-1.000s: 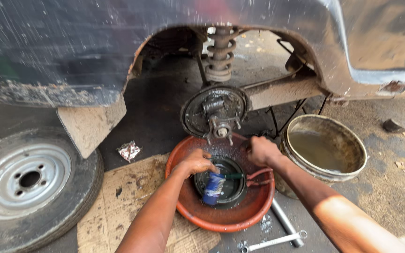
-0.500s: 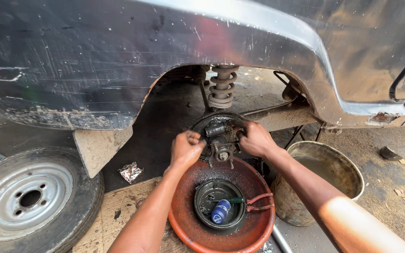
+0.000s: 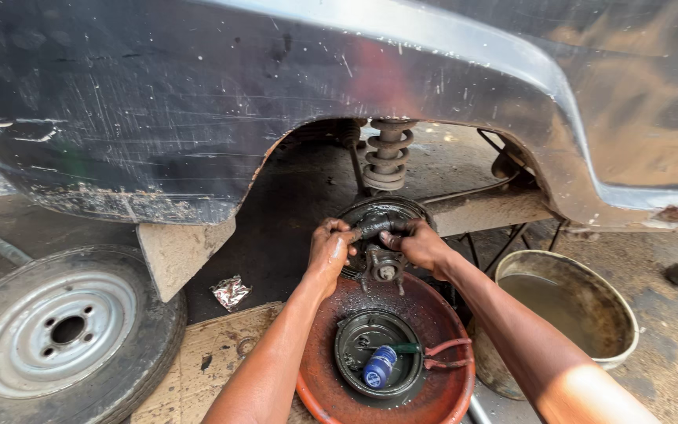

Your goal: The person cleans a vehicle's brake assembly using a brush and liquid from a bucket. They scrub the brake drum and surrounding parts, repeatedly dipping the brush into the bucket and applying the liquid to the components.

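My left hand (image 3: 329,250) and my right hand (image 3: 420,243) both grip a dark cylinder-shaped part (image 3: 373,226) at the top of the round brake backing plate (image 3: 386,213) inside the car's wheel arch. The bare hub (image 3: 386,271) with its studs sticks out just below my hands. Under them sits a red basin (image 3: 441,314) holding a black brake drum (image 3: 355,338), a blue-capped bottle (image 3: 378,367) and red-handled pliers (image 3: 445,353).
A removed wheel (image 3: 64,334) lies on the ground at the left. A metal basin (image 3: 590,314) of murky liquid stands at the right. The coil spring (image 3: 387,155) hangs above the hub. A crumpled foil (image 3: 231,292) and cardboard (image 3: 209,361) lie on the floor.
Both hands left the red basin, rose to the brake backing plate, and now close on the part at its top. The view moved closer to the wheel arch.
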